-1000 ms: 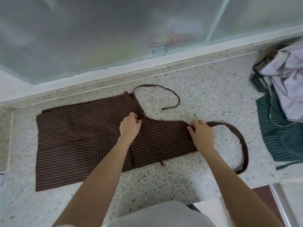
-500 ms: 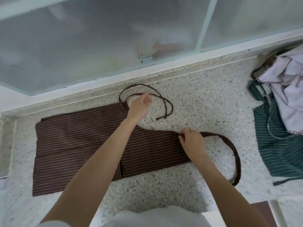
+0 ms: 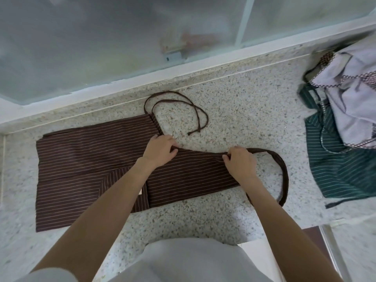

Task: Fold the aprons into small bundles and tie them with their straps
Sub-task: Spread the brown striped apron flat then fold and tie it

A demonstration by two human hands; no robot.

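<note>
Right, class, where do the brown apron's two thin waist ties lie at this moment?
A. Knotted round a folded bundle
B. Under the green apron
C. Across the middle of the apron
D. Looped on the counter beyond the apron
D: the waist ties curl in loops on the speckled counter, past the far edge of the brown apron, which lies flat and unbundled.

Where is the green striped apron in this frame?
In the head view, the green striped apron lies at the right edge of the speckled counter, partly under a pale crumpled cloth, apart from the brown apron.
</note>
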